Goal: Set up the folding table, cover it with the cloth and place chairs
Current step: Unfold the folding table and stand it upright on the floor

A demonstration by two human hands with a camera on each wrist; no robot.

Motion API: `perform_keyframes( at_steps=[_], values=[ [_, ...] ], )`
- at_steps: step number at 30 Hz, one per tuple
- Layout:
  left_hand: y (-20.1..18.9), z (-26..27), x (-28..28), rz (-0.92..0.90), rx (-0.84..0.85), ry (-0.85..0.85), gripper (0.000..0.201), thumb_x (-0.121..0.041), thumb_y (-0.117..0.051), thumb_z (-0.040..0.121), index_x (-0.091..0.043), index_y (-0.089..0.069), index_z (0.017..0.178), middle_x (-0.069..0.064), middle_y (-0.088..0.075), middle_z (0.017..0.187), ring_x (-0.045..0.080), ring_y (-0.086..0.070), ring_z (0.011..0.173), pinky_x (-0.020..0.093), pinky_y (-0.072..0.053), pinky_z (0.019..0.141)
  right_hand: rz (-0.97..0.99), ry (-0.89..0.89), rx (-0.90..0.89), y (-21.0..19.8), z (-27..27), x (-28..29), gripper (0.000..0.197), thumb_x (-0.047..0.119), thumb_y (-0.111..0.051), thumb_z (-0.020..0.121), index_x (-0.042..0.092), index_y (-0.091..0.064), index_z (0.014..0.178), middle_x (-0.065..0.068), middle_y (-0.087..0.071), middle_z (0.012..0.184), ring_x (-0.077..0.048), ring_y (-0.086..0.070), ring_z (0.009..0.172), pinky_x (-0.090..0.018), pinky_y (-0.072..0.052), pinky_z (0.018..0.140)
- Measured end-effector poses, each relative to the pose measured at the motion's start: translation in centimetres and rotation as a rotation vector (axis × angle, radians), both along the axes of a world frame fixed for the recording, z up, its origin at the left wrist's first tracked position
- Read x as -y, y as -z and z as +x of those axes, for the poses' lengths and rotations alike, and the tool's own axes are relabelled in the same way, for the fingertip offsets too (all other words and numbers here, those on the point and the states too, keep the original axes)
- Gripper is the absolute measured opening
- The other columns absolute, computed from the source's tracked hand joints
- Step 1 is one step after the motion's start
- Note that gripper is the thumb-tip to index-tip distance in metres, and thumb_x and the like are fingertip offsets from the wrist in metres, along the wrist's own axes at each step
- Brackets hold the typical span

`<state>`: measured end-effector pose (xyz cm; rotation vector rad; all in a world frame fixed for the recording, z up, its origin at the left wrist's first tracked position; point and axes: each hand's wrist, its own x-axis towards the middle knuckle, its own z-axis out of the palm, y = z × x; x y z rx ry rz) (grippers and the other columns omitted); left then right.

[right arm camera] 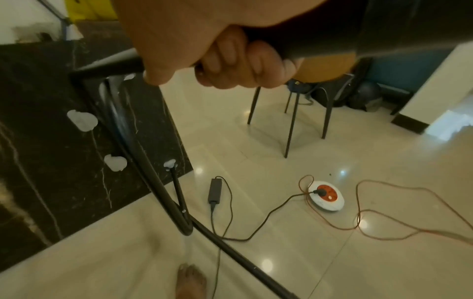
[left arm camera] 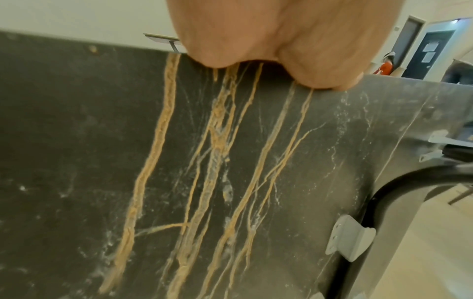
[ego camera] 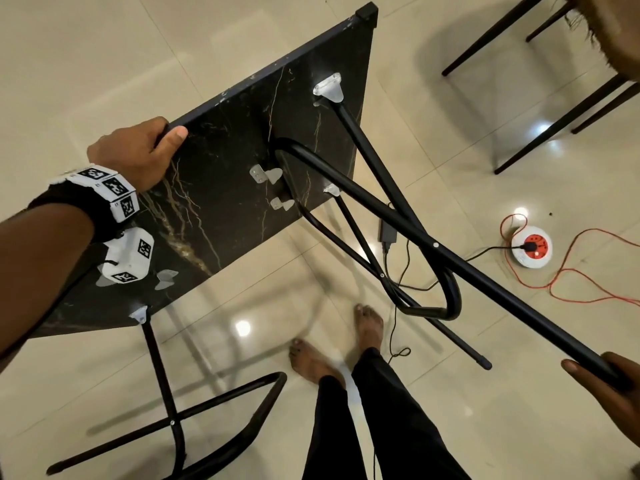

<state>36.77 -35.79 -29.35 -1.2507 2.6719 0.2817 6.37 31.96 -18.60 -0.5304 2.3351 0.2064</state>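
Right wrist view alone shows fingers [right arm camera: 238, 66] curled round table leg [right arm camera: 107, 66].

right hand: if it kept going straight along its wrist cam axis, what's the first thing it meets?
Likely the bare floor between the charger brick and the round extension socket. The right hand grips the table leg crosswise, so the leg isn't ahead. Depth is unclear.

Head cam looking steeply down at floor [ego camera: 450, 202]; left wrist cam pressing close on desk underside [left arm camera: 76, 141]; right wrist cam facing floor, sharing socket reel [right arm camera: 326, 199], lower right.
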Motion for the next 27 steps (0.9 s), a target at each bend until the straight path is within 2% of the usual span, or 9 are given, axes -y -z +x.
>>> perform_keyframes(
  at_steps=[3,6,14,17,19,20,22,24,27],
  values=[
    [0.3,-0.2,0.1,-0.029,-0.014,0.003,0.063,-0.074,-0.014,0.094,-0.018,-0.037,0.078,0.01,-0.049,0.063,0.033,-0.049,0.061,0.042,-0.04,0.066,-0.015,0.071,-0.029,1.4,-0.8,-2.4,0.05,0.08,-0.051,0.084,0.032,-0.058,0.076,0.003,-0.056,0.049,-0.013,-0.054,0.038,-0.032,-0.047,0.04],
    [0.4,-0.1,1.0,-0.023,-0.006,-0.006,0.065,-0.077,-0.012,0.092,-0.019,-0.038,0.078,0.01,-0.05,0.065,0.034,-0.051,0.063,0.045,-0.044,0.069,-0.024,0.104,-0.016,3.3,-1.1,-3.7,0.054,0.084,-0.054,0.079,0.03,-0.054,0.072,-0.002,-0.05,0.046,-0.017,-0.049,0.033,-0.034,-0.042,0.035],
    [0.4,-0.2,1.6,0.082,-0.007,-0.009,0.067,-0.08,-0.013,0.089,-0.019,-0.038,0.078,0.011,-0.052,0.069,0.034,-0.051,0.064,0.043,-0.043,0.066,-0.09,0.124,-0.052,2.7,0.4,-1.6,0.046,0.081,-0.049,0.083,0.039,-0.046,0.067,0.001,-0.049,0.045,-0.018,-0.051,0.035,-0.033,-0.052,0.047],
    [0.2,0.0,1.5,0.13,-0.009,0.003,0.063,-0.077,-0.016,0.091,-0.02,-0.038,0.077,0.011,-0.051,0.069,0.032,-0.05,0.063,0.041,-0.042,0.064,-0.213,0.103,-0.054,3.7,1.2,-0.9,0.025,0.072,-0.054,0.088,0.049,-0.049,0.08,0.002,-0.053,0.052,-0.019,-0.053,0.039,-0.034,-0.055,0.051],
    [-0.1,0.0,1.5,0.166,-0.015,0.004,0.06,-0.074,-0.02,0.094,-0.019,-0.039,0.077,0.011,-0.051,0.069,0.033,-0.051,0.063,0.042,-0.043,0.064,-0.285,0.091,-0.094,2.3,2.7,3.9,0.011,0.062,-0.057,0.092,0.054,-0.05,0.094,0.005,-0.056,0.058,-0.025,-0.058,0.052,-0.039,-0.056,0.06],
    [-0.2,-0.2,1.5,0.179,-0.023,0.007,0.059,-0.071,-0.022,0.095,-0.018,-0.039,0.076,0.012,-0.051,0.069,0.033,-0.051,0.064,0.042,-0.042,0.064,-0.367,0.062,-0.149,1.7,3.6,6.3,0.014,0.06,-0.058,0.092,0.051,-0.051,0.101,0.008,-0.057,0.068,-0.028,-0.058,0.062,-0.042,-0.056,0.067],
    [-0.4,-0.5,1.6,0.173,-0.035,-0.016,0.057,-0.068,-0.024,0.097,-0.018,-0.039,0.076,0.012,-0.05,0.069,0.034,-0.051,0.065,0.041,-0.041,0.064,-0.584,0.013,-0.255,0.0,5.4,11.9,0.035,0.053,-0.061,0.092,0.029,-0.055,0.117,-0.001,-0.054,0.093,-0.027,-0.054,0.083,-0.043,-0.049,0.076],
    [-0.1,-0.4,1.8,0.133,-0.049,-0.036,0.056,-0.068,-0.024,0.097,-0.018,-0.038,0.075,0.011,-0.05,0.069,0.033,-0.05,0.065,0.04,-0.04,0.063,-0.832,-0.096,-0.255,-2.1,8.3,17.5,0.038,0.043,-0.061,0.087,0.014,-0.062,0.113,-0.001,-0.053,0.095,-0.017,-0.052,0.084,-0.031,-0.044,0.081],
    [0.3,-0.3,1.5,0.062,-0.057,-0.059,0.058,-0.069,-0.023,0.097,-0.017,-0.038,0.076,0.01,-0.051,0.069,0.032,-0.051,0.066,0.038,-0.037,0.062,-1.132,-0.141,-0.046,-1.1,13.7,24.5,0.023,0.03,-0.067,0.087,0.019,-0.062,0.107,0.004,-0.058,0.093,-0.004,-0.057,0.085,-0.014,-0.044,0.075]
  ],
)
